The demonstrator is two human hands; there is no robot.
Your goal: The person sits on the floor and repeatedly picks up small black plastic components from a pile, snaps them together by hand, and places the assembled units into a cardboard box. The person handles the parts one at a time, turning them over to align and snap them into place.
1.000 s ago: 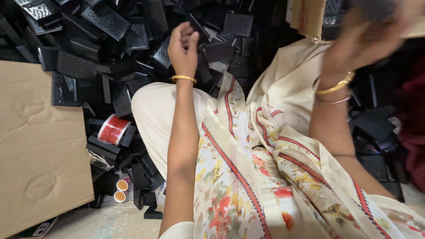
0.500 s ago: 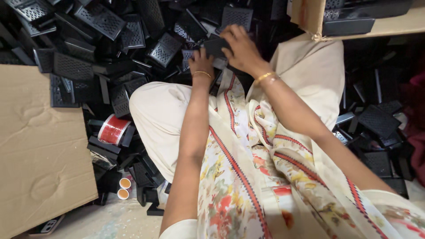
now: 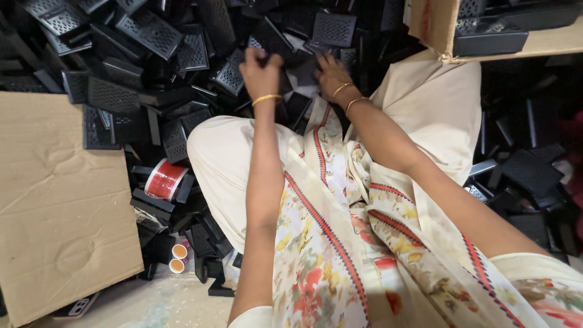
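I sit on the floor before a pile of black perforated plastic parts [image 3: 152,36]. My left hand [image 3: 262,74], with a gold bangle, reaches into the pile, its fingers curled on a black plastic part [image 3: 270,37]. My right hand [image 3: 331,73], wearing two gold bangles, lies close beside it with fingers spread on a flat dark piece [image 3: 303,68]. My lap is covered by cream cloth with a floral, red-trimmed drape [image 3: 328,231].
A large cardboard sheet [image 3: 61,200] lies on the left. A red tape roll [image 3: 164,179] and two small orange-rimmed spools [image 3: 177,258] sit by my knee. A cardboard box [image 3: 434,27] holding black parts stands at the upper right. More black parts [image 3: 528,176] lie to the right.
My right hand has come down from the upper right to the pile beside my left hand. Both hands met over a black part, then moved slightly apart.
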